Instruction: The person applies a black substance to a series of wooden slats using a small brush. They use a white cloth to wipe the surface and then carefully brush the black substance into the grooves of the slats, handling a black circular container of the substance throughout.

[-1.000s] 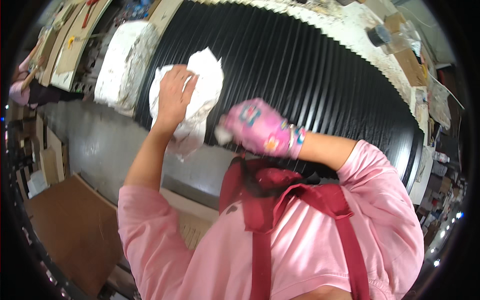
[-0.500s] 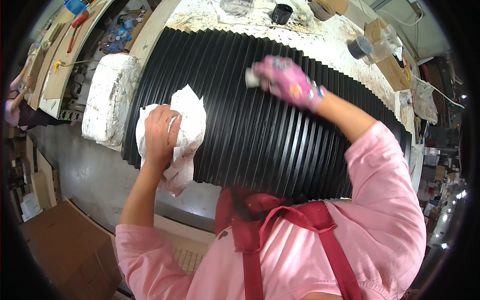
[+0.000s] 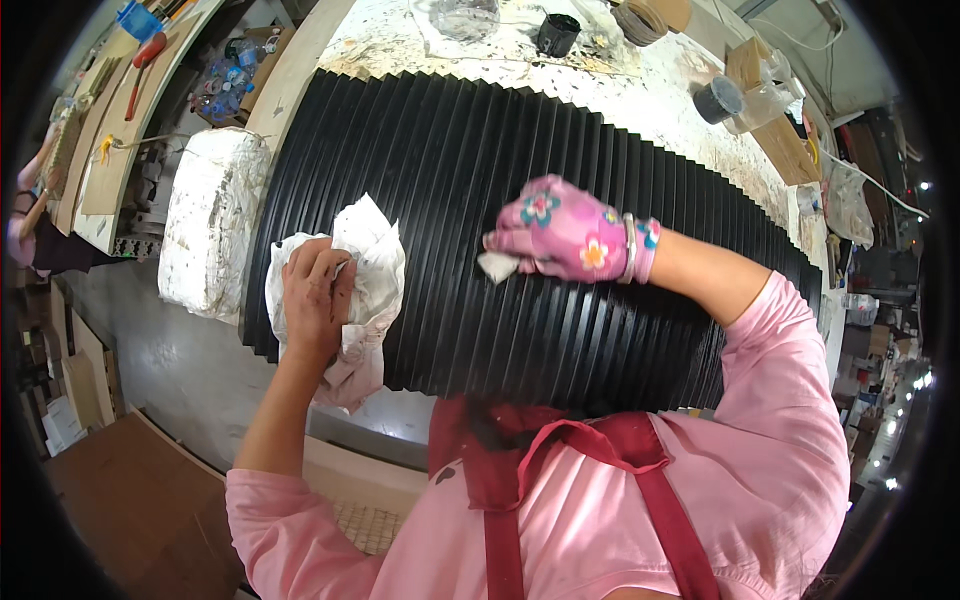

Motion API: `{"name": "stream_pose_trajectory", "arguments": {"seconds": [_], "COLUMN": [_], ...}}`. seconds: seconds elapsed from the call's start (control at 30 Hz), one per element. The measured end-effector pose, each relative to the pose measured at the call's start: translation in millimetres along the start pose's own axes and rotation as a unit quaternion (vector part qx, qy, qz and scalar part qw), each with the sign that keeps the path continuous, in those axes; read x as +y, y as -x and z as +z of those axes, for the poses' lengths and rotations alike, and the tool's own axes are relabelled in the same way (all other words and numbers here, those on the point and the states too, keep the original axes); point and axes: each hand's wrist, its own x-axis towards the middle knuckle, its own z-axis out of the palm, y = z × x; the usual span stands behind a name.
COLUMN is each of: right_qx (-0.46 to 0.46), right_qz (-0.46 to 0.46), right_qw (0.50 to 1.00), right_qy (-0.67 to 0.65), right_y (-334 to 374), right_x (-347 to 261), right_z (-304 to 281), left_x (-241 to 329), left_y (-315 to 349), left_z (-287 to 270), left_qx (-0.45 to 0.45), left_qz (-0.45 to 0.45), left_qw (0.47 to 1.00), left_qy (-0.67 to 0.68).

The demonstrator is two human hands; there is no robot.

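Observation:
A long black pleated sheet [image 3: 440, 200], ridged like a bellows, lies across the bench in front of me. My left hand [image 3: 317, 305], bare and smudged dark, is closed on a crumpled white cloth [image 3: 375, 245] that rests over the sheet's left end and hangs past its near edge. In a pink flowered glove, my right hand [image 3: 572, 232] is over the middle of the ridges. Its fingers pinch a small white wad [image 3: 497, 266], possibly folded cloth or paper, whose corner sticks out at the left. The glove hides the rest of the wad.
A white wrapped block [image 3: 213, 222] stands left of the sheet. Beyond it are a black cup [image 3: 558, 36], another dark-filled cup [image 3: 717, 100] and a tape roll [image 3: 640, 20] on the stained bench [image 3: 400, 40]. A red-handled tool [image 3: 148, 52] lies far left, near another person [image 3: 50, 235].
My right hand has come nearer to me along the ridges, still holding the wad. My left hand stays on the cloth. The whole view has shifted slightly.

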Motion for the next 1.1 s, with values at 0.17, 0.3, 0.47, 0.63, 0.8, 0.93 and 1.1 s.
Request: {"name": "stream_pose_trajectory", "arguments": {"seconds": [0.17,0.3,0.47,0.63,0.8,0.93,1.1], "right_qx": [0.116,-0.04,-0.052,0.201,0.012,0.186,0.073], "right_qz": [0.354,0.288,0.286,0.163,0.056,0.317,0.186], "right_qw": [0.927,0.957,0.954,0.96,0.998,0.93,0.978], "right_qy": [-0.052,-0.001,-0.072,0.109,-0.033,-0.009,0.058], "right_y": [-15,-24,-31,-17,4,20,36], "right_x": [128,95,98,88,-6,113,45], "right_z": [-8,-3,-29,33,15,2,20], "left_x": [1,-2,0,-3,-2,3,-2], "left_y": [-10,-3,-5,-7,-1,-14,-5], "left_z": [8,2,1,4,2,9,4], "left_qx": [-0.007,-0.007,0.001,-0.004,0.001,0.006,0.011], "left_qz": [0.015,0.007,0.02,0.027,0.021,0.045,0.031], "left_qw": [1.0,1.0,1.0,1.0,1.0,0.999,0.999], "left_qy": [0.002,-0.008,0.011,0.005,-0.003,0.005,-0.001]}}
